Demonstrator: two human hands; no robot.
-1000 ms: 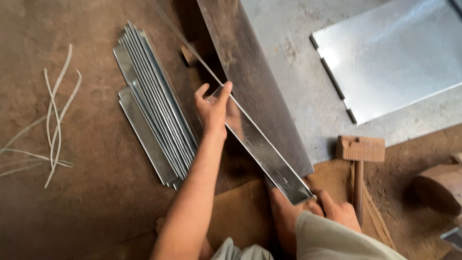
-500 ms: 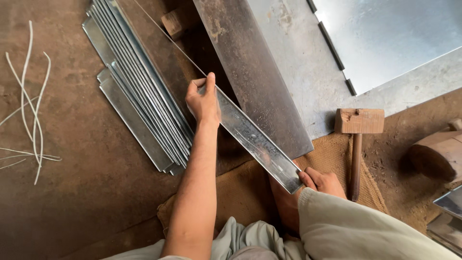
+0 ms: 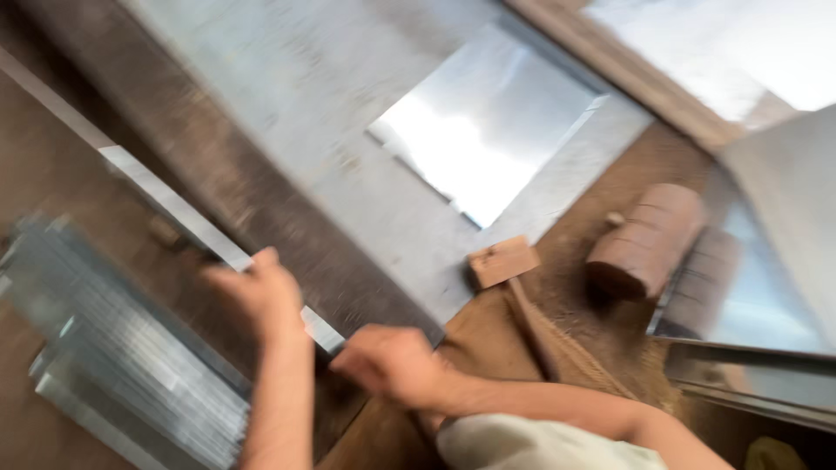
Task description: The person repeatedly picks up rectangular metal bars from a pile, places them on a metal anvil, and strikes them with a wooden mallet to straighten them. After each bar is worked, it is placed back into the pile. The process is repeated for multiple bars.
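While motion blurs the view, both hands, left hand (image 3: 261,296) and right hand (image 3: 387,361), close around a metal strip (image 3: 187,218) running toward ten o'clock, steadying it.

Sheet metal, worn wood and dusty ground — materials and finishes

Metal strip (image 3: 174,209): thin, pale grey, smooth with a dull sheen, held by bare left hand (image 3: 261,296) and right hand (image 3: 392,361). Stack of metal strips (image 3: 122,365): bright, ribbed-looking edges, blurred. Long beam (image 3: 261,200): dark brown, rough, rust-like matt face. Flat slab (image 3: 348,139): grey, matt, speckled. Metal sheet (image 3: 488,130): smooth, glossy, strong glare. Wooden mallet (image 3: 505,261): raw pale-brown head, matt. Wooden log (image 3: 649,235): reddish-brown, coarse. Second metal sheet (image 3: 749,305): reflective. Ground (image 3: 592,200): brown, gritty, matt. Sleeve (image 3: 522,444) — pale cloth, soft.
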